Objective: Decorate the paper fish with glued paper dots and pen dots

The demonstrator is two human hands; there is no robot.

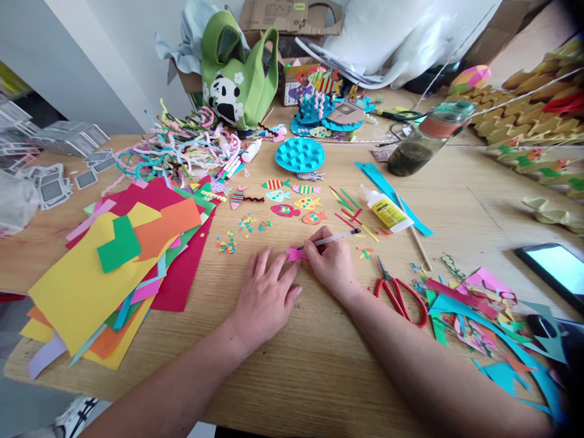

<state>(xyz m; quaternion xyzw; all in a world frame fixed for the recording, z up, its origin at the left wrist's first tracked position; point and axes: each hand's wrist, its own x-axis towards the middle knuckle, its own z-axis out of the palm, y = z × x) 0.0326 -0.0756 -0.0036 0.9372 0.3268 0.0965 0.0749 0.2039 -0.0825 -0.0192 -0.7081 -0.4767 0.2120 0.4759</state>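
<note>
My right hand (332, 260) is closed round a slim pen (335, 236), its tip down at a small pink paper fish (296, 253) on the table. Beside the fish my left hand (269, 289) lies flat with its fingers spread, the fingertips close to the fish's edge. Just beyond are several finished paper fish, among them a red one (285, 210), an orange one (314, 217) and a yellow one (307, 203). Small piles of coloured paper bits (227, 244) lie to the left of them. Thin paper strips (349, 210) are scattered to the right.
Coloured paper sheets (91, 280) are stacked at left, below a heap of pipe cleaners (182, 143). Red-handled scissors (399, 295), a glue bottle (387, 210) and paper scraps (483, 316) lie at right. Behind stand a blue textured disc (300, 155), a jar (424, 143) and a green panda bag (241, 91).
</note>
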